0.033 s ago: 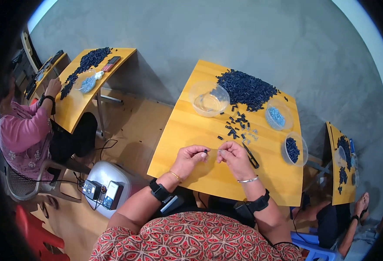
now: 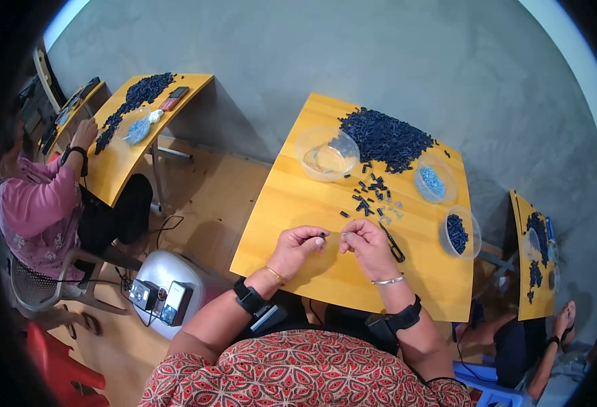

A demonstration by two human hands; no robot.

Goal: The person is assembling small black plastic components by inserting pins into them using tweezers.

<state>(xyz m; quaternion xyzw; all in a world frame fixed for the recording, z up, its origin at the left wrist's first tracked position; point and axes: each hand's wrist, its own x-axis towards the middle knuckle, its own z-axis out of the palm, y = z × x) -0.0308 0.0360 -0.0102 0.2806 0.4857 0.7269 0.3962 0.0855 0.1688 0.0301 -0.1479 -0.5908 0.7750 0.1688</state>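
Note:
My left hand (image 2: 293, 249) pinches a small dark blue tubular piece (image 2: 323, 235) between thumb and fingertips, above the near part of the yellow wooden table (image 2: 278, 224). Just right of it, my right hand (image 2: 369, 245) is also closed in a pinch. What its fingertips hold is too small to make out. The two hands are close but apart. Beside my right hand lies a black slim tool (image 2: 393, 245), perhaps a cutter. Beyond the hands are several loose dark pieces (image 2: 363, 203) and small clear bits (image 2: 394, 211). A large heap of dark pieces (image 2: 386, 139) covers the far side.
A clear bowl (image 2: 305, 159) stands far left on the table. At the right are a bowl of light blue bits (image 2: 441, 183) and a bowl of dark pieces (image 2: 471, 234). Left, a person in pink (image 2: 41, 210) works at another table (image 2: 125, 169). A grey-white container (image 2: 169, 271) carries devices.
My hands have hardly moved and keep the same pinches. At the left, a sandalled foot on the floor has shifted slightly.

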